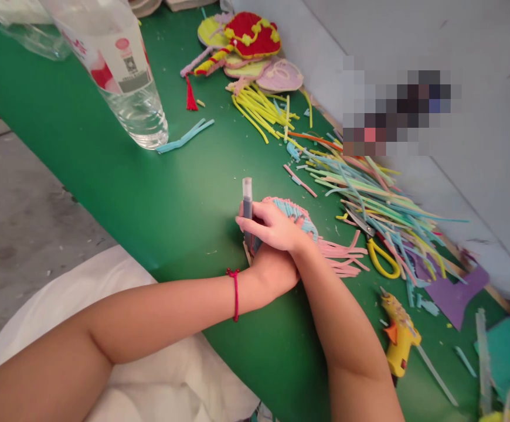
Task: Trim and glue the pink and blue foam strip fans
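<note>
My right hand (275, 225) crosses over my left, its fingers closed around a slim upright pen-like tool (247, 205) with a grey barrel and a clear end. Its lower tip is hidden. Underneath, my left hand (276, 271), with a red cord bracelet (236, 296) at the wrist, grips a craft piece (288, 206) covered in light-blue strips with a pink edge. The left fingertips show on its blue surface; the rest of that hand's grip is covered. Loose pink strips (343, 258) spread out to the right of the piece.
Scissors (382, 258) with yellow handles lie by a heap of coloured strips (369, 187). A yellow glue gun (400, 334) is at the right. A water bottle (123, 76) stands upper left. Decorated fan shapes (255, 38) lie at the back beside a grey board (413, 35).
</note>
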The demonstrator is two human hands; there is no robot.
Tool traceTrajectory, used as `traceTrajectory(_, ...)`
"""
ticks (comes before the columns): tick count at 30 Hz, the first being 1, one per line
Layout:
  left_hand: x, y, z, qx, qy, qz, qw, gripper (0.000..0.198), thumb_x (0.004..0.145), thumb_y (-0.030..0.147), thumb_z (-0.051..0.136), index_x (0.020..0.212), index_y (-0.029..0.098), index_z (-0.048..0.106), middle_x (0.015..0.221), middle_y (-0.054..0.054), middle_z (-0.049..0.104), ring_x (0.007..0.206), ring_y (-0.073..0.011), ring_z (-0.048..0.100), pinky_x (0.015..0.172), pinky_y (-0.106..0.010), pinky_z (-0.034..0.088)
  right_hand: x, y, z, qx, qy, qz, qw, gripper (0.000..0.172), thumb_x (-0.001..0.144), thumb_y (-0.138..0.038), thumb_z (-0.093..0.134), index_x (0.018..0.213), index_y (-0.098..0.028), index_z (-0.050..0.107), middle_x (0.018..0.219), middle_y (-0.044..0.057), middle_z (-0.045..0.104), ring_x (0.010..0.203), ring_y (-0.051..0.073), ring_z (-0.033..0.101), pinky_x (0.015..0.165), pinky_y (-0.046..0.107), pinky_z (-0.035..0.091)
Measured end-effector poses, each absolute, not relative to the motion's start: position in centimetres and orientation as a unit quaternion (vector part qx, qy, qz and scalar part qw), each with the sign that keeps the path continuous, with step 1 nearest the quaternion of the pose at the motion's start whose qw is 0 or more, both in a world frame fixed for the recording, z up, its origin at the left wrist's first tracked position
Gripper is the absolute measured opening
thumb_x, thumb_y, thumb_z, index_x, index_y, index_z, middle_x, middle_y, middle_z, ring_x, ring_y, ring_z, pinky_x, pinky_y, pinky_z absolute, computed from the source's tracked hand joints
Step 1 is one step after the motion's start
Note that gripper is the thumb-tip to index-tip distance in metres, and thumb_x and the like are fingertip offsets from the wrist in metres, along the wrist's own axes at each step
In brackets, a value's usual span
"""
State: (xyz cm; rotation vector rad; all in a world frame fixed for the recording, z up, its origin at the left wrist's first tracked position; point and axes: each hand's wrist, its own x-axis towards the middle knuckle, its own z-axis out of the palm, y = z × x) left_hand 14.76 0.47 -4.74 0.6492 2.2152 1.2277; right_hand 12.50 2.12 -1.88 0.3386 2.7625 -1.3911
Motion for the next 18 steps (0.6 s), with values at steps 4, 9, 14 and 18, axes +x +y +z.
traceTrajectory(4,14.4,0.9,-4.8,0.234,0.819,0.453,0.264,0.033,0.091,0.035,0.053,0.119,0.017,0.055,0.12,-0.009,0.057,0.103,-0.0219,0.059,0.085,-0.042,0.052,12.4,2.1,-1.8,0.126,0.898,-0.421,-0.005,0.024,0.086,-0.037,0.042,0.07,-0.019,0.043,0.061,-0.003,0.044,0.057,0.012,0.039,0.059,0.026,0.033)
traceTrajectory(9,14.5,1.1,-4.5,0.232,0.816,0.456,0.267,0.032,0.093,0.034,0.049,0.119,0.017,0.055,0.119,-0.009,0.057,0.104,-0.0215,0.059,0.086,-0.042,0.051,12.6,2.3,-1.6,0.118,0.876,-0.466,-0.026,0.025,0.087,-0.038,0.041,0.071,-0.019,0.044,0.063,-0.002,0.045,0.06,0.012,0.041,0.06,0.026,0.034)
traceTrajectory(14,14.1,1.0,-3.9,0.232,0.815,0.455,0.272,0.034,0.092,0.034,0.052,0.12,0.016,0.055,0.12,-0.009,0.057,0.103,-0.0217,0.059,0.085,-0.042,0.051,12.6,2.3,-1.8,0.08,0.889,-0.45,0.028,0.028,0.086,-0.041,0.043,0.068,-0.02,0.039,0.063,-0.003,0.042,0.059,0.012,0.038,0.059,0.026,0.032)
traceTrajectory(18,13.8,-0.6,-3.7,0.238,0.813,0.45,0.281,0.033,0.092,0.035,0.052,0.12,0.017,0.055,0.121,-0.009,0.057,0.104,-0.0222,0.058,0.087,-0.043,0.051,12.5,2.2,-1.7,0.062,0.9,-0.429,0.051,0.024,0.086,-0.038,0.041,0.072,-0.019,0.043,0.064,-0.002,0.046,0.06,0.013,0.04,0.061,0.027,0.032)
